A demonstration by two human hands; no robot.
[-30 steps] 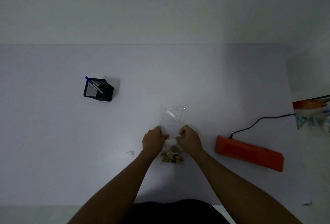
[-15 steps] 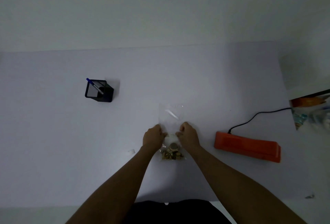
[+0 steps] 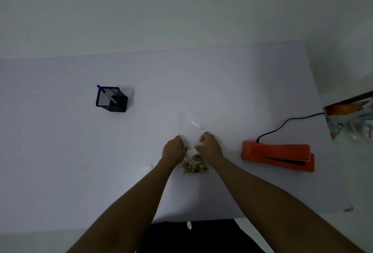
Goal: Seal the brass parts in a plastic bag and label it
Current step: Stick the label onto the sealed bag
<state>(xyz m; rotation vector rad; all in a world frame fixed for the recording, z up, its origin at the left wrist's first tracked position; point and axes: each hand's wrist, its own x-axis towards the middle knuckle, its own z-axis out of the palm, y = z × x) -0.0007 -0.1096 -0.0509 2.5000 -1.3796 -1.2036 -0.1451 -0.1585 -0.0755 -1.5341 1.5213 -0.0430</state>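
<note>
A clear plastic bag (image 3: 191, 124) lies flat on the white table (image 3: 60, 152), its open end pointing away from me. Several brass parts (image 3: 194, 167) sit bunched at its near end. My left hand (image 3: 174, 148) pinches the bag's left side and my right hand (image 3: 210, 146) pinches its right side, both around the middle of the bag. A small white label (image 3: 192, 147) shows between my fingers; whose fingers touch it I cannot tell.
An orange heat sealer (image 3: 277, 157) with a black cord lies to the right. A black mesh pen holder (image 3: 112, 99) with a blue pen (image 3: 106, 93) stands at the left. A small white scrap (image 3: 149, 166) lies left of my forearm. Clutter sits beyond the table's right edge.
My hands and the bag stay in nearly the same place; the view has tilted slightly, so the sealer and the table sit a bit differently in the frame.
</note>
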